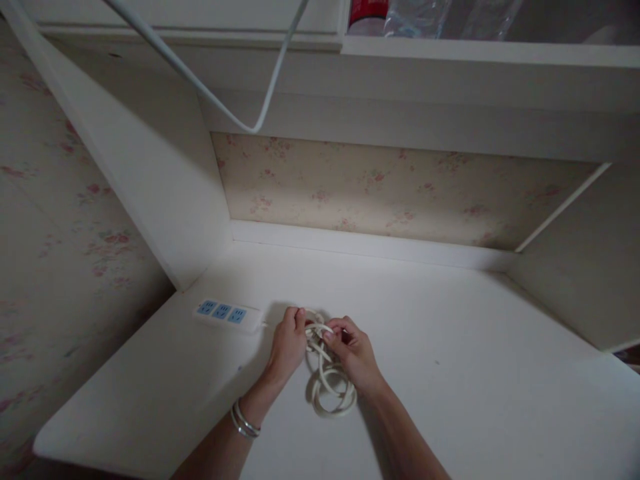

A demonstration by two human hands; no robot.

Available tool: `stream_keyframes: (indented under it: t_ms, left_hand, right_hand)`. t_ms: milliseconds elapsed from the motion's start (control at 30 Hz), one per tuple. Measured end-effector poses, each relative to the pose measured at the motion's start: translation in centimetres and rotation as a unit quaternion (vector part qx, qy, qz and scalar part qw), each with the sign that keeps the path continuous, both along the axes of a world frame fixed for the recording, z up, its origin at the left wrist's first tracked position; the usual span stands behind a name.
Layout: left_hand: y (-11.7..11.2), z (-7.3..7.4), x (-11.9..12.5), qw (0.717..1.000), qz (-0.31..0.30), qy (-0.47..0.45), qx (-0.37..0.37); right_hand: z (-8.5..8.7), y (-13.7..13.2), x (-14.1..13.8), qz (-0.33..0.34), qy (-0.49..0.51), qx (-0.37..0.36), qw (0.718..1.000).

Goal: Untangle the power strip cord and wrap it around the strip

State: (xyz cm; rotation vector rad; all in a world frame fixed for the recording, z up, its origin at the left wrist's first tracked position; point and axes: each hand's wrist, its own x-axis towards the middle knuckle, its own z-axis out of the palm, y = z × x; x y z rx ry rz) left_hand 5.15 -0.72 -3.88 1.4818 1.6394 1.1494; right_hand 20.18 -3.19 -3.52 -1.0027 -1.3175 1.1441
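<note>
Cord [327, 377] is one single off-white bundle, coiled into a few loops. We can't count the loops exactly because they overlap. It lies on the white counter [450, 373], near the front and a bit left of centre, with the loose end of the coil pointing toward us.

We've got two hands on it, both at the top of the coil. The left hand [289, 341] is curled closed over the upper left of the bundle with its fingers wrapped round the strands. The right hand [354, 355] is mostly closed too, pinching a strand or two between thumb and fingertips. The hands are close together, with the coil between them.

Just beside the left hand lies one power strip [227, 313], flat on the counter, showing three blue sockets in a row. A short bit of the cord runs from its end toward the coil.

On the left wrist we count at least two thin silver bangles [244, 421].

Higher up, one white cable [200, 83] hangs in a loop in front of the cupboard. On the shelf above there's one red container [367, 12] and one clear plastic bottle [415, 17], both cut off by the frame. The back wall has flowery wallpaper [390, 190].
</note>
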Motion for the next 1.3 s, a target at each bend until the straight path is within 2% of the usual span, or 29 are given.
stream_keyframes:
  t_ms: [133, 233, 367, 467, 567, 767, 933, 1133, 1200, 1300]
  left_hand:
    - [0.0, -0.2, 0.4, 0.999, 0.024, -0.037, -0.003]
    - [0.1, -0.4, 0.7, 0.994, 0.016, -0.105, 0.011]
    - [-0.2, -0.1, 1.0, 0.981, -0.011, -0.187, 0.042]
    - [-0.8, 0.4, 1.3, 0.976, -0.04, -0.207, 0.052]
    - [-1.2, 0.8, 1.5, 0.978, -0.056, -0.193, 0.061]
    - [-0.5, 0.9, 0.3, 0.991, -0.055, -0.075, 0.091]
    - [0.1, 1.0, -0.6, 0.993, -0.054, -0.038, 0.099]
    - [-0.4, 1.4, 0.3, 0.979, -0.037, -0.198, 0.03]
    - [-0.6, 1.4, 0.3, 0.97, -0.041, -0.239, 0.026]
    - [-0.7, 1.6, 0.0, 0.965, -0.066, -0.252, 0.041]
  right_hand:
    - [0.1, -0.2, -0.1, -0.048, -0.07, 0.012, 0.996]
    - [0.1, -0.2, -0.1, -0.091, -0.117, 0.027, 0.989]
    - [-0.1, 0.2, 0.1, -0.12, -0.117, 0.02, 0.986]
    - [-0.2, 0.3, 0.3, -0.144, -0.1, 0.002, 0.984]
    - [-0.1, 0.3, 0.5, -0.161, -0.116, -0.013, 0.98]
    - [-0.1, 0.1, 1.0, -0.174, -0.166, 0.0, 0.971]
    - [-0.5, 0.1, 1.0, -0.151, -0.098, -0.058, 0.982]
    - [-0.3, 0.3, 0.6, -0.146, -0.021, -0.052, 0.988]
    - [-0.4, 0.5, 0.5, -0.137, 0.046, -0.087, 0.986]
    - [-0.5, 0.8, 0.5, -0.125, 0.145, -0.158, 0.969]
